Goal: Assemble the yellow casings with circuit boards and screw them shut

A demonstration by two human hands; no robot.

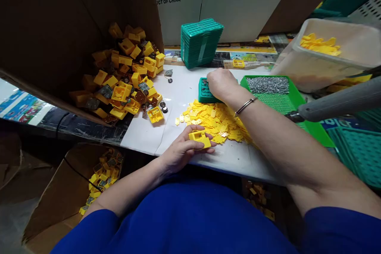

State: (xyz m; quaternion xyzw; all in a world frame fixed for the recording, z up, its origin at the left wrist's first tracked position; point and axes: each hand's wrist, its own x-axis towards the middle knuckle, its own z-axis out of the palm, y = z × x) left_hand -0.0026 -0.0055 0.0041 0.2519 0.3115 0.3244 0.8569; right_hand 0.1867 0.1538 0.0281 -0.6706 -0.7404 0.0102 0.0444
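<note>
While your left hand (182, 147) grips the yellow casing (199, 140), your right hand (222, 82) is at the teal tray (205, 96), beyond that casing. Right-hand grip cannot be determined.

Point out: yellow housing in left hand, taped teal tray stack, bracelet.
Yellow housing (205, 141): head view, right end.
Taped teal tray stack (194, 50): head view, front side.
Bracelet (245, 105): head view, its band.
</note>
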